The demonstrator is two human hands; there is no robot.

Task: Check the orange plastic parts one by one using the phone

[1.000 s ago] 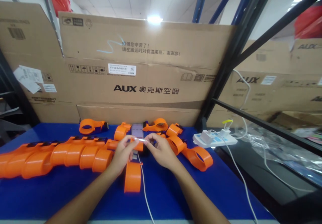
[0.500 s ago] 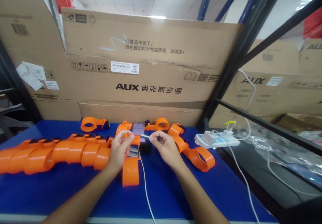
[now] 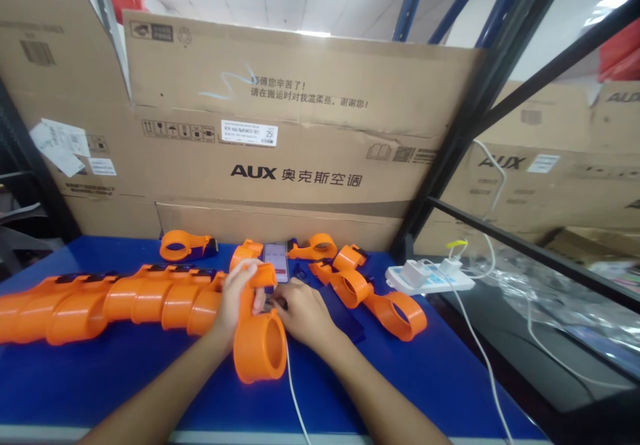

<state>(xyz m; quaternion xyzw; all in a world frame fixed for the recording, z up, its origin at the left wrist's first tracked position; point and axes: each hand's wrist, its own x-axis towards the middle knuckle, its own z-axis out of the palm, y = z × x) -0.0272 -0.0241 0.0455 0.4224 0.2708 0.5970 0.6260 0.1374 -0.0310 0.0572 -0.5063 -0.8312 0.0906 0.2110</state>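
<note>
My left hand (image 3: 234, 301) is closed around the frame of an orange tape dispenser (image 3: 254, 355), whose round hub hangs toward me. My right hand (image 3: 306, 311) is curled against the dispenser's other side, fingertips bent inward near a small metallic part at its frame. Whatever those fingers pinch is hidden behind them. To the left, several orange tape dispensers (image 3: 143, 301) lie nested in a row, close to my left wrist. A lit phone (image 3: 276, 258) lies just beyond my hands.
Several more dispensers (image 3: 400, 315) lie right and behind. A white power strip (image 3: 430, 278) with plugs sits at the table's right edge. One white cable (image 3: 297, 398) runs under my hands to the front edge. Cardboard (image 3: 295, 131) stands behind, beside a black rack post (image 3: 453, 125).
My right hand has moved left and down, bringing the thin strip it pinched against the dispenser; the strip is now out of sight. The dispenser has turned, so its hub opening shows.
</note>
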